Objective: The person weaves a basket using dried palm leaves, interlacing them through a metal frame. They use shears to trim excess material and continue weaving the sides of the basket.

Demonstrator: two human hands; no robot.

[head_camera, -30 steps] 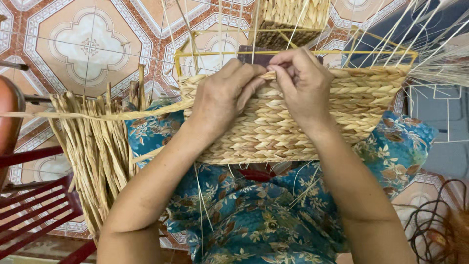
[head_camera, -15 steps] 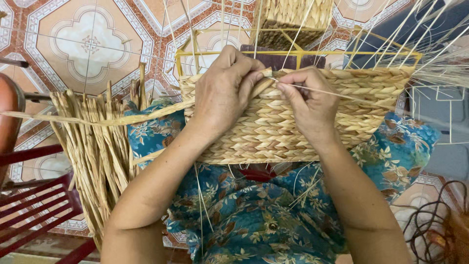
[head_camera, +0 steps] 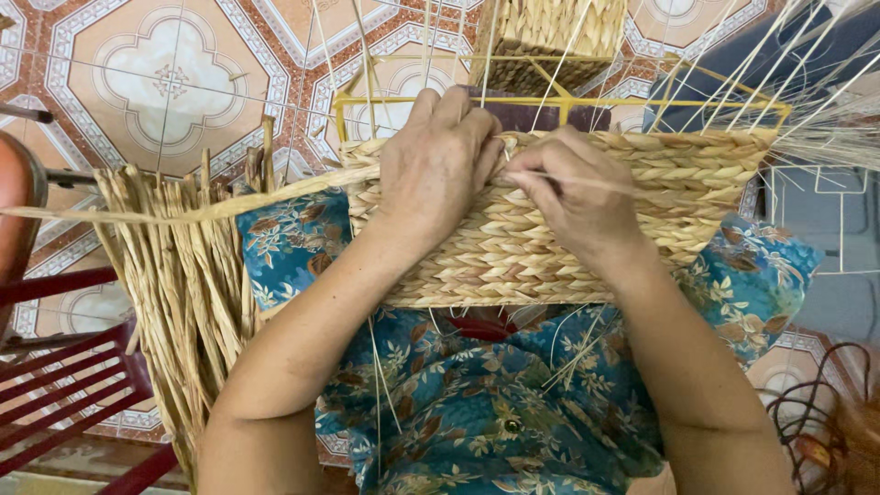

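A half-woven straw basket (head_camera: 550,247) on a yellow wire frame (head_camera: 385,96) rests on my lap, which is covered in blue floral cloth. My left hand (head_camera: 438,160) lies over the basket's upper edge, fingers curled on the weave, and a long flat straw strand (head_camera: 183,209) runs out from under it to the left. My right hand (head_camera: 573,197) pinches a thin straw strand (head_camera: 632,186) at the top row, close against the left hand. Thin upright stakes rise from the frame.
A bundle of dried straw strands (head_camera: 183,284) hangs at my left knee. A red chair (head_camera: 64,394) stands at lower left, another woven basket (head_camera: 550,41) lies beyond on the patterned tile floor, and dark wire loops (head_camera: 816,431) sit at lower right.
My right hand has slid down and rightward, drawing a thin strand out across the basket's top. My left hand has shifted slightly and stays pressed on the rim.
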